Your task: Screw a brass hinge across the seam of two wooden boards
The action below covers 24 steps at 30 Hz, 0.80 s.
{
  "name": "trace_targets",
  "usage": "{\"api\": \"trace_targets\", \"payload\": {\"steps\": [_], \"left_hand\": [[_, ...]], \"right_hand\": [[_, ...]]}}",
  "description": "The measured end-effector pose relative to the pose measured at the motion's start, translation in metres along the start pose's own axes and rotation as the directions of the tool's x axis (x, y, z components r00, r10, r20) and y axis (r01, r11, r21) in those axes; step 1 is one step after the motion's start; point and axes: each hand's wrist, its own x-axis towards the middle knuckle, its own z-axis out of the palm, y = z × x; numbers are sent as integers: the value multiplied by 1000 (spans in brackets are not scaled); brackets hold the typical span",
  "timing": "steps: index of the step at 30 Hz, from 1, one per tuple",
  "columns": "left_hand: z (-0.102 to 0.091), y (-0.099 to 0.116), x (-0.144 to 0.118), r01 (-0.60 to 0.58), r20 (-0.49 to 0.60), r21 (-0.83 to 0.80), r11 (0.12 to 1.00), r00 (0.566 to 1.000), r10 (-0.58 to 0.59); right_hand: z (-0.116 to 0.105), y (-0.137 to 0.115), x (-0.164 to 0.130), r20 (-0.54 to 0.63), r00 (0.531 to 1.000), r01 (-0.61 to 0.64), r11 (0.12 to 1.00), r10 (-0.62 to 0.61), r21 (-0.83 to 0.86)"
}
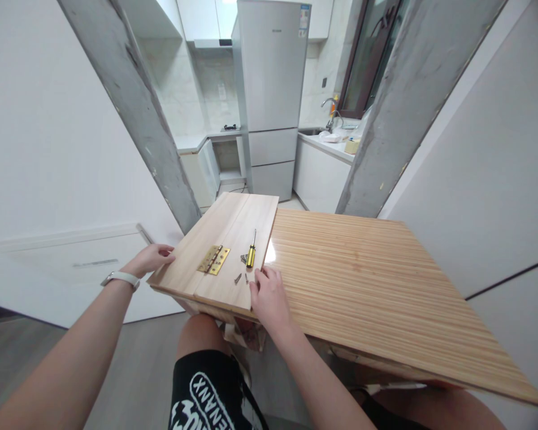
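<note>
Two pale wooden boards lie side by side, their long edges meeting in a seam: a left board (pixel 183 251) and a right board (pixel 251 216). An open brass hinge (pixel 214 260) lies across the seam. On the right board rests a yellow-and-black screwdriver (pixel 251 255), its tip pointing away, with several screws (pixel 238 278) around its handle and nearer me. My left hand (pixel 155 258) grips the left board's outer edge, fingers bent. At the right board's outer edge, close to the screws, my right hand (pixel 269 292) holds on with curled fingers.
The boards sit on the left end of a striped wooden table (pixel 363 269). My legs are under its near edge. Beyond stand a grey refrigerator (pixel 273 77) and a counter with a sink faucet (pixel 330 113). Grey pillars (pixel 147 119) and white panels flank the table.
</note>
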Motion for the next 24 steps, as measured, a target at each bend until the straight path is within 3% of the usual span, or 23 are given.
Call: {"api": "trace_targets", "payload": {"steps": [9,14,17,24], "left_hand": [[4,-11,5,-32,81,-39,999,996,35],[8,9,-14,-49,83,-48,998,995,53],[17,24,-29,-60,20,-84,995,998,61],[48,56,-57,-240,71,-101,966,966,247]], "right_hand": [[-9,-2,-2,53,999,-9,999,11,-37],[-20,6,-5,74,997,-20,998,24,-52],[-33,17,-10,88,996,-23,999,27,-48],[-71,54,-29,104,993,-50,998,53,-27]]}}
